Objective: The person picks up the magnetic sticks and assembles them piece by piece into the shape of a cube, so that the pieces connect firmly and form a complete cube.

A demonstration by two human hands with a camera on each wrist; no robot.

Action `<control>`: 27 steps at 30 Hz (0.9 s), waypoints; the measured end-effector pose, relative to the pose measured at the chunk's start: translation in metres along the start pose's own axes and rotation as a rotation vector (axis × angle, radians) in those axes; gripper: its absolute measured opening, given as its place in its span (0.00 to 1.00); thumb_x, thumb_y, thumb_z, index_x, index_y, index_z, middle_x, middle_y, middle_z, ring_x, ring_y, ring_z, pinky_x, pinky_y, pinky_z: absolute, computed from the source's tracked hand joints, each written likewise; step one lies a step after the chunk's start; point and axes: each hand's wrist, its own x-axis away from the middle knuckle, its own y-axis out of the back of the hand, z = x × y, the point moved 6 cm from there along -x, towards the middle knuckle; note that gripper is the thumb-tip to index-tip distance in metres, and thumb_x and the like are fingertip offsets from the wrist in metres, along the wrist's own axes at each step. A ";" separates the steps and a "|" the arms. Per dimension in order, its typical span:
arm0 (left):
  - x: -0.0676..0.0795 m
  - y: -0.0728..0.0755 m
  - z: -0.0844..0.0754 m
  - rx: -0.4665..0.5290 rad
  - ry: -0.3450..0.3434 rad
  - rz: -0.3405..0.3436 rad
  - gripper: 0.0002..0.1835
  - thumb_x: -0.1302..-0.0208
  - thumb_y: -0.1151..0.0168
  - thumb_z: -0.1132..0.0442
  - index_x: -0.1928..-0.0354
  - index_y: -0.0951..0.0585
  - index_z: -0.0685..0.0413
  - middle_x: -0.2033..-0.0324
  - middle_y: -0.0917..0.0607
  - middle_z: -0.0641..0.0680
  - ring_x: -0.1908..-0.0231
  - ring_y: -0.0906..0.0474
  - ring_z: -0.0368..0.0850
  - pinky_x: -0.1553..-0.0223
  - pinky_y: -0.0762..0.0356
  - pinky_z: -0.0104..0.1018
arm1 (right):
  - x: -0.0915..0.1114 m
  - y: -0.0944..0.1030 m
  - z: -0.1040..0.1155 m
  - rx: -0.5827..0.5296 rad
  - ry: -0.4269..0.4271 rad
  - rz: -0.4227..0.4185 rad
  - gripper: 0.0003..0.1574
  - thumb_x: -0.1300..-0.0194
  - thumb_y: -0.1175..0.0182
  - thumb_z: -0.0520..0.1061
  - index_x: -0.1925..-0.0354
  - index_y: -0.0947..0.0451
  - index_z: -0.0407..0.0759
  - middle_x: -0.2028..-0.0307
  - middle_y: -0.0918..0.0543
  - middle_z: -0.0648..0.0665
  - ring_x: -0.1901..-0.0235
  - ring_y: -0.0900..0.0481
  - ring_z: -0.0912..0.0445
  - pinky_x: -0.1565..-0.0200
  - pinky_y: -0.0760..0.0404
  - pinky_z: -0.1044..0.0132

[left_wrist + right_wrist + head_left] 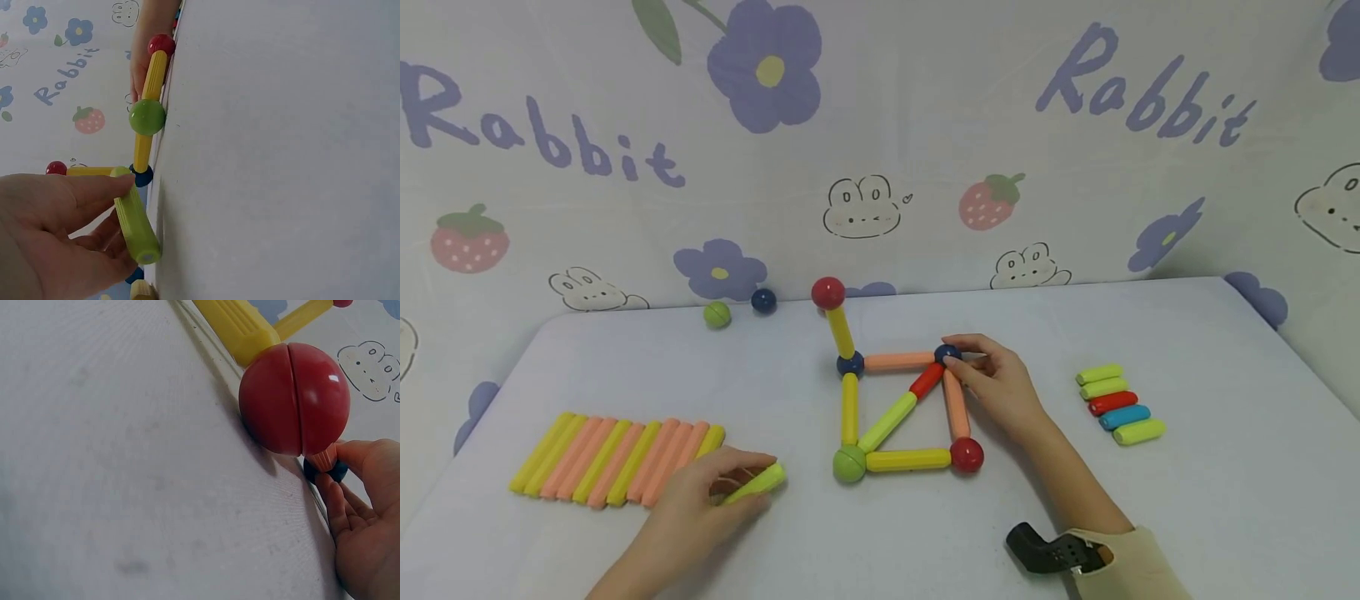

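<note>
My left hand (696, 508) holds a short lime-green rod (139, 228) between thumb and fingers, above the table's front left. To its right lies a square of rods and balls, with a green ball (849, 463), a red ball (294, 400) and two dark blue balls at its corners. My right hand (1003, 387) pinches the back right dark blue ball (947, 354). A diagonal of a lime rod (887, 423) and a red rod (927, 381) runs between that ball and the green one. From the back left blue ball (850, 364), a yellow rod (841, 333) stands up, topped by a red ball (828, 293).
Yellow and salmon rods (625, 458) lie in a row at the left, partly behind my left hand. Several short rods (1114, 404) lie at the right. A loose green ball (717, 314) and dark blue ball (763, 301) sit near the back edge, before a printed cloth.
</note>
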 end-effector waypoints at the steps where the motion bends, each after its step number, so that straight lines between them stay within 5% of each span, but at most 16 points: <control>1: -0.001 0.001 -0.004 0.015 -0.009 -0.005 0.19 0.37 0.24 0.68 0.43 0.13 0.53 0.48 0.12 0.49 0.50 0.17 0.44 0.48 0.14 0.34 | 0.000 0.000 0.000 0.001 0.001 0.000 0.23 0.21 0.39 0.43 0.32 0.22 0.41 0.36 0.21 0.35 0.50 0.19 0.46 0.59 0.18 0.75; 14: -0.018 0.000 -0.080 0.264 -0.188 -0.113 0.21 0.41 0.24 0.75 0.45 0.13 0.57 0.49 0.12 0.56 0.49 0.13 0.46 0.48 0.13 0.33 | 0.000 0.001 -0.001 -0.005 0.009 0.003 0.23 0.21 0.39 0.42 0.32 0.23 0.40 0.36 0.21 0.34 0.51 0.19 0.46 0.60 0.18 0.75; 27: -0.035 -0.015 -0.090 0.273 -0.147 -0.031 0.22 0.38 0.26 0.74 0.41 0.15 0.57 0.47 0.12 0.55 0.46 0.14 0.49 0.46 0.14 0.35 | -0.001 0.001 -0.001 -0.003 0.004 0.007 0.23 0.21 0.39 0.43 0.32 0.23 0.41 0.35 0.22 0.35 0.49 0.19 0.46 0.58 0.18 0.75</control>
